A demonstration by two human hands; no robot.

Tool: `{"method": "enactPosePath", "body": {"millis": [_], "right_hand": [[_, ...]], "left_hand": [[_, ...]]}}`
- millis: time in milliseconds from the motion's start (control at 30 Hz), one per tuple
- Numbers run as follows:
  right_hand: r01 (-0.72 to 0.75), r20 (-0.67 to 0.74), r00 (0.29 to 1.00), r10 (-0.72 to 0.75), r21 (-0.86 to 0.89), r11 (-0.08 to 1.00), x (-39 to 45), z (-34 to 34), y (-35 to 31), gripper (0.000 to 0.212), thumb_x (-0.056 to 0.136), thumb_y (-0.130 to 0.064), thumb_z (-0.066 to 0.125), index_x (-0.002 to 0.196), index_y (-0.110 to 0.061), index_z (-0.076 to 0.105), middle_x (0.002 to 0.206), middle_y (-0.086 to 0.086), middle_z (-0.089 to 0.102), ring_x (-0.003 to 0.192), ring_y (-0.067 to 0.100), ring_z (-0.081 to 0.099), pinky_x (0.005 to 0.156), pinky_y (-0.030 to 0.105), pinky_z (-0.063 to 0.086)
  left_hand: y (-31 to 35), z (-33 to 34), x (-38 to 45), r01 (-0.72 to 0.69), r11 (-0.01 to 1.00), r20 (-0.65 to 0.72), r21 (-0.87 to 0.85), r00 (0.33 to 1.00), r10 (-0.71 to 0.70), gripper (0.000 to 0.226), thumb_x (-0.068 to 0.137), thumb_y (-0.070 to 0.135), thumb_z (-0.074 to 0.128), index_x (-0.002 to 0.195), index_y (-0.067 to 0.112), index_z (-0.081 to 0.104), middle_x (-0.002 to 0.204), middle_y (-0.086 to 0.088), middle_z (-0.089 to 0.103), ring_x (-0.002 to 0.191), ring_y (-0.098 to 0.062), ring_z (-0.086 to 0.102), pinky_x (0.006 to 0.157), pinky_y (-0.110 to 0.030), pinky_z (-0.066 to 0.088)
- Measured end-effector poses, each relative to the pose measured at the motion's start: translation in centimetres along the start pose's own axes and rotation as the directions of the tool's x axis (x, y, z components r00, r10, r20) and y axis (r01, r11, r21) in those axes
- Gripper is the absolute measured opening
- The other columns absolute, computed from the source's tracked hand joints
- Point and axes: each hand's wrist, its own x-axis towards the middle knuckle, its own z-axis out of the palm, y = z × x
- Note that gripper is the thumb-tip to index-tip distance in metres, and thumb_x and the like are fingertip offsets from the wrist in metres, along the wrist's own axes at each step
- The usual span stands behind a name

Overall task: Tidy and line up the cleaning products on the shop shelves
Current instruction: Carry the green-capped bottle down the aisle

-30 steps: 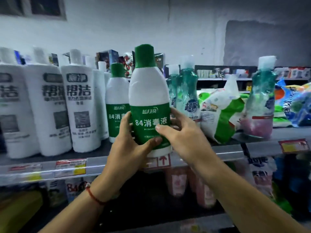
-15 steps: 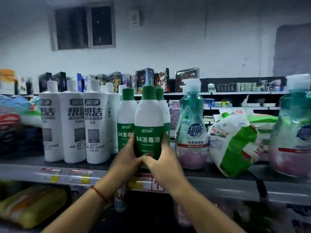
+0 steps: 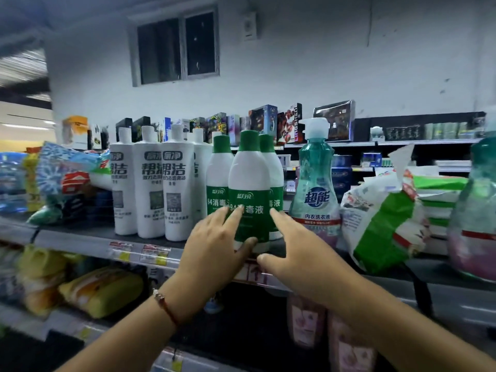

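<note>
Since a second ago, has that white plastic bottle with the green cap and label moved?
Yes. The white plastic bottle with the green cap and label went from held up in front of the shelf to standing on the grey shelf, in front of two matching bottles.

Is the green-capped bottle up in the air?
No, the front bottle stands on the shelf, with the left hand touching it and the right hand open beside it.

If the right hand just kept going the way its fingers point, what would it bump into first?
Probably the front 84 disinfectant bottle: the right hand points up and left at its green label, fingertip nearly touching. Depth is unclear; it might slip past to the bottle behind.
</note>
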Motion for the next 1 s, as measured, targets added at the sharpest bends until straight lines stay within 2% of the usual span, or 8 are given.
{"method": "enactPosePath", "body": {"millis": [100, 200, 333, 433, 567, 767, 900, 1000], "right_hand": [[0.042, -0.003, 0.999, -0.043, -0.213, 0.976, -2.3, -2.6, 0.7, 0.084, 0.096, -0.047, 0.057, 0.16, -0.03, 0.006, 0.168, -0.009, 0.007, 0.153, 0.008, 0.005, 0.123, 0.026, 0.008], [0.027, -0.053, 0.997, -0.05, -0.365, 0.931, -4.6, -5.6, 2.1, 0.078, 0.097, -0.051, 0.051, 0.16, -0.03, 0.01, 0.167, -0.009, 0.012, 0.153, 0.008, 0.008, 0.119, 0.022, 0.004], [-0.096, -0.305, 0.952, -0.029, -0.387, 0.917, -7.0, -9.6, 4.5, 0.072, 0.094, -0.047, 0.057, 0.156, -0.026, 0.028, 0.158, -0.006, 0.033, 0.142, 0.012, 0.033, 0.108, 0.021, 0.028], [-0.199, -0.529, 0.848, 0.013, -0.296, 0.934, -6.9, -12.2, 6.5, 0.065, 0.091, -0.044, 0.064, 0.145, -0.021, 0.038, 0.141, 0.002, 0.045, 0.108, 0.017, 0.049, 0.083, 0.026, 0.035], [-0.307, -0.506, 0.852, 0.139, -0.265, 0.914, -4.7, -13.7, 8.2, 0.064, 0.088, -0.06, 0.062, 0.132, -0.018, 0.041, 0.122, 0.005, 0.051, 0.096, 0.022, 0.056, 0.077, 0.035, 0.045], [-0.323, -0.476, 0.871, 0.126, -0.359, 0.876, -2.5, -14.4, 10.1, 0.051, 0.088, -0.066, 0.057, 0.103, -0.017, 0.053, 0.098, 0.0, 0.058, 0.081, 0.021, 0.058, 0.063, 0.033, 0.044], [-0.259, -0.458, 0.887, 0.052, -0.402, 0.878, -1.8, -14.2, 9.8, 0.029, 0.098, -0.041, 0.052, 0.091, -0.013, 0.054, 0.082, 0.005, 0.062, 0.074, 0.027, 0.059, 0.057, 0.033, 0.043], [-0.238, -0.499, 0.866, 0.021, -0.376, 0.896, -1.4, -14.1, 9.3, 0.017, 0.098, -0.022, 0.05, 0.084, -0.012, 0.05, 0.074, 0.006, 0.056, 0.068, 0.029, 0.052, 0.048, 0.029, 0.032]], "left_hand": [[1.5, 0.2, -0.4, -0.096, 0.994, -0.006, 0.052, 0.995, 0.096, 0.073, 0.097, 0.063, 0.044, 0.158, 0.026, 0.028, 0.163, -0.006, 0.03, 0.149, -0.024, 0.029, 0.122, -0.037, 0.02], [4.4, 0.2, -0.6, -0.236, 0.97, -0.066, 0.058, 0.969, 0.239, 0.073, 0.091, 0.064, 0.042, 0.151, 0.023, 0.045, 0.155, -0.009, 0.044, 0.141, -0.029, 0.044, 0.117, -0.044, 0.032], [9.1, 1.2, -0.2, -0.36, 0.932, -0.091, 0.052, 0.927, 0.363, 0.074, 0.088, 0.065, 0.042, 0.145, 0.02, 0.051, 0.148, -0.011, 0.053, 0.133, -0.03, 0.053, 0.111, -0.044, 0.039], [12.5, 2.2, 0.8, -0.426, 0.903, -0.128, 0.059, 0.894, 0.43, 0.074, 0.087, 0.063, 0.046, 0.144, 0.017, 0.051, 0.146, -0.016, 0.054, 0.131, -0.033, 0.054, 0.109, -0.046, 0.043], [15.8, 3.1, 1.4, -0.446, 0.893, -0.082, 0.061, 0.89, 0.449, 0.071, 0.09, 0.061, 0.051, 0.147, 0.019, 0.047, 0.152, -0.016, 0.046, 0.134, -0.034, 0.05, 0.108, -0.043, 0.041], [17.4, 4.1, 1.9, -0.438, 0.896, -0.073, 0.071, 0.894, 0.442, 0.072, 0.087, 0.061, 0.05, 0.145, 0.019, 0.051, 0.147, -0.018, 0.052, 0.13, -0.036, 0.055, 0.103, -0.044, 0.047], [18.0, 5.1, 2.2, -0.413, 0.911, -0.066, 0.016, 0.908, 0.413, 0.071, 0.087, 0.06, 0.053, 0.143, 0.018, 0.049, 0.143, -0.014, 0.054, 0.119, -0.036, 0.06, 0.092, -0.043, 0.053], [18.9, 5.4, 2.0, -0.37, 0.927, -0.026, -0.066, 0.929, 0.369, 0.078, 0.092, 0.061, 0.052, 0.153, 0.019, 0.03, 0.153, -0.008, 0.037, 0.127, -0.034, 0.053, 0.097, -0.042, 0.048]]}}
